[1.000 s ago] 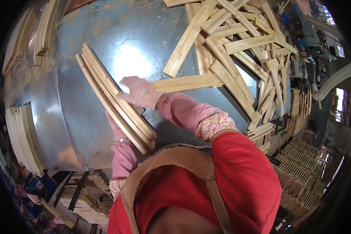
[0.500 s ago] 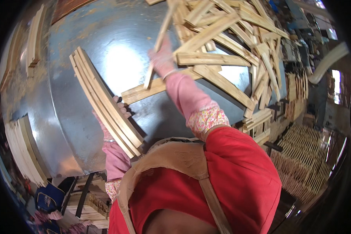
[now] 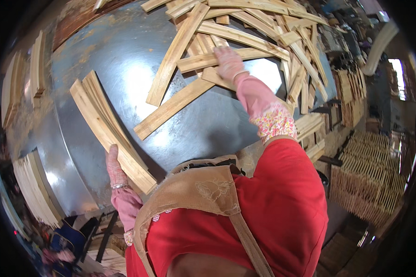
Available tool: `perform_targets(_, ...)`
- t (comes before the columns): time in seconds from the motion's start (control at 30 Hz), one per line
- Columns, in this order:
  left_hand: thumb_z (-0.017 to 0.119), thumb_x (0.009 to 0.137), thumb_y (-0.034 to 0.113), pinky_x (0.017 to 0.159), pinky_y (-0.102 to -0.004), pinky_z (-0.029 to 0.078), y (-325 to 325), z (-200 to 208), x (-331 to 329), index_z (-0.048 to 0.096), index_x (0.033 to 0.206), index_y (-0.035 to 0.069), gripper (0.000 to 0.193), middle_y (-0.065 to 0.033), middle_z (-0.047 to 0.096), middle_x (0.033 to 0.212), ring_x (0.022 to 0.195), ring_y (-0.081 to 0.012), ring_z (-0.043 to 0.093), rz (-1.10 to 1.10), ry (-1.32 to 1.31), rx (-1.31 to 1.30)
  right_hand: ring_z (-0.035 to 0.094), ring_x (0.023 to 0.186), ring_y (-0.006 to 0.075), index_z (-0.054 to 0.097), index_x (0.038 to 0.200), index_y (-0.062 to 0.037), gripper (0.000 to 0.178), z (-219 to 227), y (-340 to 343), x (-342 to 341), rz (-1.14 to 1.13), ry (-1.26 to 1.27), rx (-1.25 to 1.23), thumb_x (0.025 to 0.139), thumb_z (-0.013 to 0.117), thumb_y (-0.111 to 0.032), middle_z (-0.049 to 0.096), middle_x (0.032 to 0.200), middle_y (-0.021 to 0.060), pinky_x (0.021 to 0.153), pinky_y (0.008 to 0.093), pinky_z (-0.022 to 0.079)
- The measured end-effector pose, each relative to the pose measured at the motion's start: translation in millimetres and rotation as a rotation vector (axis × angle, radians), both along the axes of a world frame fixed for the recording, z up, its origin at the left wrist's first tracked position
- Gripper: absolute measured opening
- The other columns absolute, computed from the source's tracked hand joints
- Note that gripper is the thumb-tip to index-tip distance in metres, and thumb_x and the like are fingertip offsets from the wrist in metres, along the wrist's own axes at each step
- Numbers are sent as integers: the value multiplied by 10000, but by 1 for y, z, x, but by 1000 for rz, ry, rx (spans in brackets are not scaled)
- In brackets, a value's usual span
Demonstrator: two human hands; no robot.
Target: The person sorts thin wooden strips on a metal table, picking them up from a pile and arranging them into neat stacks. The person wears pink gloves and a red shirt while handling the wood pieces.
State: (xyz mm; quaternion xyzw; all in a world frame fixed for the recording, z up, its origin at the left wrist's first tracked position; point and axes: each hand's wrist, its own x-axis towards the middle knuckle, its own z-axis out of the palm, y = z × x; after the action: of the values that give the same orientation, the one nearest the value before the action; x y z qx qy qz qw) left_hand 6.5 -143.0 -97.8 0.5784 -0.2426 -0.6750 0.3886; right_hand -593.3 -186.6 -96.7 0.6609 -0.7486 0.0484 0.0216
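My left hand (image 3: 116, 168) grips a small stack of curved wooden slats (image 3: 113, 137) at its near end. The thumb lies on the broad face of the front slat, and the other fingers are hidden beneath. Behind that slat, more slats of the stack show their narrow edges. My right hand (image 3: 229, 63) lies across a wooden slat (image 3: 194, 63) at the near side of a loose pile, its fingers stretched out over the wood. A long slat (image 3: 175, 57) slants just left of this hand, and another slat (image 3: 171, 110) points down towards the stack.
A heap of slats (image 3: 245, 34) covers the far right of the grey metal table (image 3: 88, 134). Slat stacks (image 3: 37, 187) stand along the left side. Rows of stacked wood (image 3: 367, 180) fill the lower right, and a pale hose (image 3: 381, 46) curves at far right.
My right hand has let go of a slat, which now lies slanted by the pile, and moved right onto another. My left hand has turned the stack so a broad face shows.
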Motion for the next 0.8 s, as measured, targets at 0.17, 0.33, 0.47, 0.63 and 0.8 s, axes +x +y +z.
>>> perform_targets(0.17, 897, 800, 403, 1044, -518, 550, 52, 62, 0, 321, 1665, 159, 1068, -250, 604, 1442, 1256, -439, 647, -345, -1540, 61, 539, 1455, 394, 570, 1552, -181, 650, 57, -34, -11, -43, 36, 595, 910, 670, -201, 568, 1580, 169, 1226, 480, 438)
perform_targets(0.33, 884, 813, 470, 1028, -525, 549, 86, 37, 16, 322, 1650, 170, 1051, -209, 607, 1419, 1275, -413, 630, -357, -1620, 103, 704, 1158, 389, 758, 1201, -121, 389, 80, -71, 4, 230, -3, 416, 1043, 548, -407, 767, 1170, 175, 991, 511, 538)
perform_targets(0.47, 865, 826, 512, 1051, -515, 531, 88, 38, 21, 288, 1685, 179, 1087, -193, 593, 1428, 1294, -403, 612, -397, -1608, 135, 699, 1162, 374, 764, 1178, -128, 395, 103, -102, 124, 303, -269, 230, 1055, 519, -411, 756, 1209, 177, 1005, 506, 537)
perform_targets(0.63, 871, 832, 503, 1083, -502, 519, 80, 50, 18, 279, 1694, 188, 1092, -181, 562, 1487, 1333, -386, 590, -419, -1536, 178, 677, 1236, 413, 653, 1404, -83, 635, 71, -97, 215, 272, -183, 469, 975, 616, -550, 721, 1331, 230, 1082, 493, 525)
perform_targets(0.8, 878, 828, 492, 1084, -506, 515, 86, 47, 17, 280, 1693, 197, 1092, -172, 558, 1500, 1335, -385, 588, -400, -1527, 193, 651, 1266, 433, 625, 1381, -33, 709, 27, -63, 182, 97, -206, 206, 909, 705, -555, 711, 1309, 271, 1074, 523, 512)
